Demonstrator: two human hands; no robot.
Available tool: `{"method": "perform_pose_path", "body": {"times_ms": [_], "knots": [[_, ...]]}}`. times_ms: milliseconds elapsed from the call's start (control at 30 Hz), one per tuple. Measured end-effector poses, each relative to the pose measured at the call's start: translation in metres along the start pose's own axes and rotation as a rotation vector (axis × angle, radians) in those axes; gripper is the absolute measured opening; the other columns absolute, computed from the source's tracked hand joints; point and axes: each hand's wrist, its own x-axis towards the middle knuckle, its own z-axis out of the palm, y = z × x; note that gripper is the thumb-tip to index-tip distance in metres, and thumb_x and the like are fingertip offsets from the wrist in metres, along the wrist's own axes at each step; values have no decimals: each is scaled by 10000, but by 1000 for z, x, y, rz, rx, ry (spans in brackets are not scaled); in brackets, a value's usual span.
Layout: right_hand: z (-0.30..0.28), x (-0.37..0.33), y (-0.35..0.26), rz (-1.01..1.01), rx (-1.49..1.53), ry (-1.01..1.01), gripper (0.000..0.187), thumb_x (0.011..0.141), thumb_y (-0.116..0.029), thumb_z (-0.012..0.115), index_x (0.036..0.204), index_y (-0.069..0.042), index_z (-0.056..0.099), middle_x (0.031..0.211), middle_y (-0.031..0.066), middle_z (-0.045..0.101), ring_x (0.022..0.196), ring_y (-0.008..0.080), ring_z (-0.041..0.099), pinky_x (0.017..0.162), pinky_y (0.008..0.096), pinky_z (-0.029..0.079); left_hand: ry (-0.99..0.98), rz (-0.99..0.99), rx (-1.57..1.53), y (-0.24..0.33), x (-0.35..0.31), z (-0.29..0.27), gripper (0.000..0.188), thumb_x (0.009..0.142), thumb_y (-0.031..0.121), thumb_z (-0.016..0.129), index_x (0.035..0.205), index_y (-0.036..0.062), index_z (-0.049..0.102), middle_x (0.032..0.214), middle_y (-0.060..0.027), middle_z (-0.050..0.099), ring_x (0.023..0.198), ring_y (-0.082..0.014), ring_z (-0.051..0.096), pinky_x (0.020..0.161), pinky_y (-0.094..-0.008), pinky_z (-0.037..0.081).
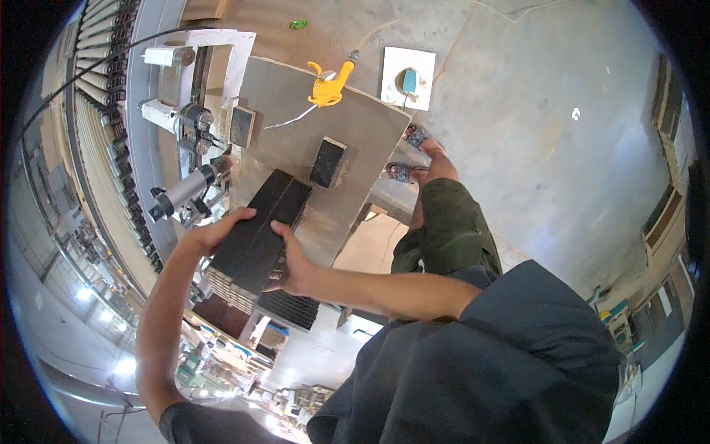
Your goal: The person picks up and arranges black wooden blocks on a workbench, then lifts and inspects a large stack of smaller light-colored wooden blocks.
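My left hand (220, 229) and my right hand (294, 259) grip a pile of dark rectangular boards (259, 237) from opposite sides, thumbs on the upper face. A lengthwise seam runs along that face. The pile is at the near end of a brown worktable (277, 92); whether it rests there or is lifted, I cannot tell. Beneath its near end show the pale layered edges of stacked boards (231, 290). Dark ridged pieces (292, 307) lie just below my right hand. Most of my fingers are hidden under or behind the boards.
On the table lie a small black block (328, 162), another dark block (242, 126) and a yellow air blow gun (330, 83) with a thin nozzle. Machine parts with a silver cylinder (181, 194) line the left edge. A white square plate (408, 58) lies on the floor beyond.
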Motion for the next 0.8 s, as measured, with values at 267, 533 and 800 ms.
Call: {"method": "perform_pose_path", "body": {"times_ms": [267,533,800], "knots": [[46,-26,16,21,133,81,1024,782,-802,758,1566,-187,522,1587,76,520,1462,381,463,1213,681,350,8,-13,38,-3,-12,-13,1060,876,823,657,1528,-9,578,1362,-249,716,1105,-367,760,1030,-499,592],[45,-33,8,40,124,218,1093,750,-807,771,1591,-171,482,1476,158,572,1356,367,550,1182,671,408,-67,-55,85,-10,-24,-7,970,915,816,619,1462,17,653,1344,-184,749,1106,-274,766,1019,-395,591],[-3,-2,-15,47,78,133,1077,801,-821,725,1583,-116,501,1521,171,546,1438,402,497,1217,677,382,-81,17,195,4,-3,9,1002,899,867,538,1459,47,673,1419,-194,702,1206,-318,710,1036,-466,531]]}}
